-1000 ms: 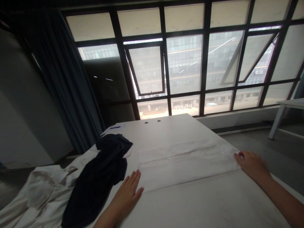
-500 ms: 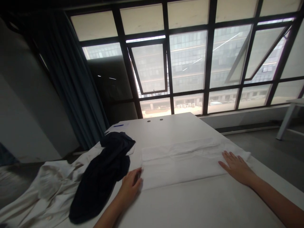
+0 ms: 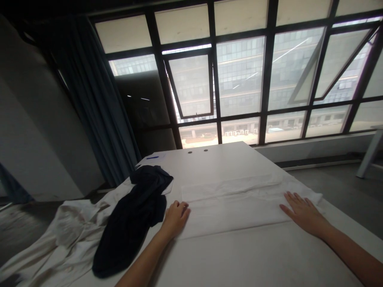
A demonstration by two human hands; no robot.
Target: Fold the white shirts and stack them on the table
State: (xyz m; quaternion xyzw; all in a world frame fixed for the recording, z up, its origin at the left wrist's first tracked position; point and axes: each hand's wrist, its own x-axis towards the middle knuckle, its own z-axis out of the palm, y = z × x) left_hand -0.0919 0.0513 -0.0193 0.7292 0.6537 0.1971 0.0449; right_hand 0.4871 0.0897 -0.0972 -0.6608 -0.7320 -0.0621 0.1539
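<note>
A white folded cloth [image 3: 233, 209] lies as a long flat strip across the table, with creases along its length. At its left end, my left hand [image 3: 176, 218] has its fingers curled and the thumb close to them, closed on the cloth's edge; the fingertips are partly hard to make out. My right hand [image 3: 303, 213] rests palm down on the right end of the cloth, fingers stretched out and slightly spread, holding nothing.
Beside my left arm a dark navy garment [image 3: 128, 223] lies crumpled on a cream-coloured cloth [image 3: 72, 235] that hangs over the left side. The white table [image 3: 221, 159] carries a blue pen [image 3: 152, 157] at the far left. Windows and a curtain [image 3: 98, 99] stand beyond.
My left hand has moved slightly up and inward along the cloth's left end, its fingers closer together. My right hand stays flat on the cloth. The view has shifted slightly.
</note>
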